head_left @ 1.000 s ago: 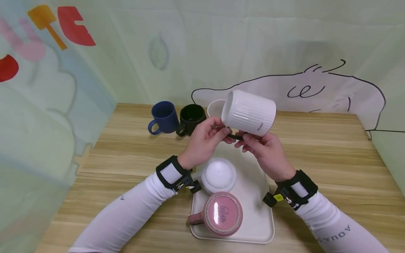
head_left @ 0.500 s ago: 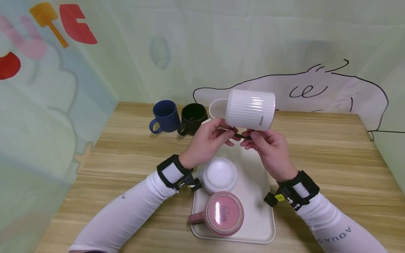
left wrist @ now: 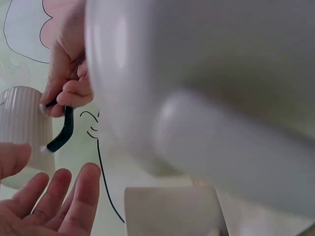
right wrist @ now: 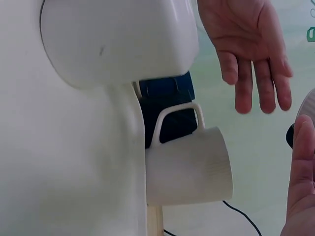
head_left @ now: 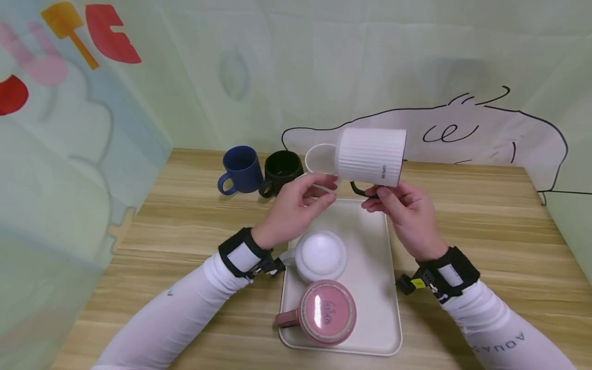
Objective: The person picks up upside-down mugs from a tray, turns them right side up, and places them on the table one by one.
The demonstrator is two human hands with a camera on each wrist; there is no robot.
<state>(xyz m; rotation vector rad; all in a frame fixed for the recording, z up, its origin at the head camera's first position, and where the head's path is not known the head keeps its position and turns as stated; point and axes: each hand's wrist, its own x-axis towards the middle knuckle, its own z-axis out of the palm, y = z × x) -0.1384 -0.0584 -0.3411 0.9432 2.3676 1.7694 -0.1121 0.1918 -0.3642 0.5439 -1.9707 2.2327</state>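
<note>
A white ribbed mug (head_left: 371, 155) with a black handle (head_left: 358, 190) lies sideways in the air above the far end of the tray. My right hand (head_left: 413, 218) pinches that handle close to the mug's right end. To the left, my left hand (head_left: 296, 208) has its fingers extended and holds nothing; in the left wrist view a gap shows between its fingers (left wrist: 84, 196) and the handle. Below the hands, a white mug (head_left: 321, 256) and a pink mug (head_left: 327, 312) stand upside down on the white tray (head_left: 372, 293), handles to the left.
Upright at the back of the wooden table (head_left: 185, 216) are a blue mug (head_left: 242, 169) and a black mug (head_left: 283, 177). Beside them stands another white mug (head_left: 320, 158), partly hidden by the left hand and the ribbed mug. A printed curtain (head_left: 296, 67) borders the table behind.
My left hand has let go of the handle and drawn back left. My right hand has carried the ribbed mug slightly right, and the mug has turned closer to level.
</note>
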